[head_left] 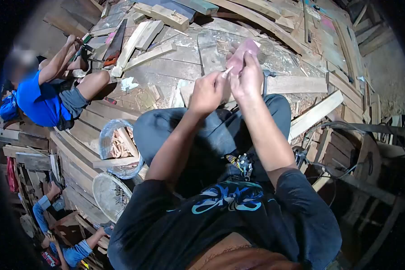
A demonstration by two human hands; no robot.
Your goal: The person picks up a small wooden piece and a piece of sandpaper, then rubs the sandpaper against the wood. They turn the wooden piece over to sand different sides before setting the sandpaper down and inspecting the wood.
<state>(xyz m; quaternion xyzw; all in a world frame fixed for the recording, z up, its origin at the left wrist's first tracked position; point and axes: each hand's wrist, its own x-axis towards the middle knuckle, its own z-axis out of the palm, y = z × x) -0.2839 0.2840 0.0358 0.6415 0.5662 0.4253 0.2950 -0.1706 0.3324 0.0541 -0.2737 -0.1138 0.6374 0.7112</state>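
Evidently, beyond my lap [211, 139], my right hand [248, 77] clamps a pinkish sheet [249, 45], likely light, pliable and best gripped by an edge, while my left hand [206, 92] pinches a pale sliver [230, 69] just left.

1. Remotely, I view a woodworking workshop.
2. Pale, straight-cut timber lengths [317, 113] litter worn grey wooden planking [181, 67].
3. Among them lies an orange-handled steel handsaw [116, 39].
4. A round, translucent plastic tub [105, 135] holds wood scraps [118, 147].
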